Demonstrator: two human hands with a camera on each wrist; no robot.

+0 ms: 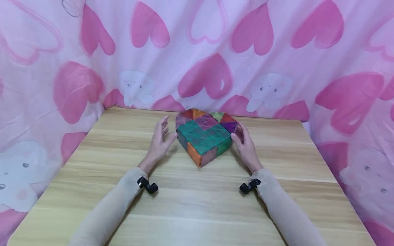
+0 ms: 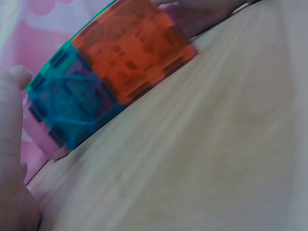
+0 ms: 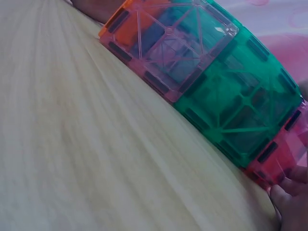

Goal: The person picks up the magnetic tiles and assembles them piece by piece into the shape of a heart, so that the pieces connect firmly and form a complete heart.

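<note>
A heart-shaped block of translucent magnetic tiles (image 1: 203, 136) lies on the wooden table, its point toward me. Green tiles cover most of its top, with red, orange, pink, yellow-green and purple ones at the far lobes. My left hand (image 1: 159, 140) is beside the left lobe, fingers spread loosely and thumb tip near the wall. In the left wrist view, an orange side tile (image 2: 134, 53) adjoins a blue-green one (image 2: 74, 103). Around the right lobe, my right hand (image 1: 245, 145) rests its fingers and thumb against the side. Its fingertips (image 3: 284, 192) meet a pink tile (image 3: 281, 149) beside a green tile (image 3: 245, 96).
The wooden table (image 1: 197, 208) extends toward me between both forearms. A pink curtain (image 1: 197, 51) with hearts and elephants hangs behind and along both sides. Small black cameras (image 1: 147, 185) sit on the wrists over beige sleeves.
</note>
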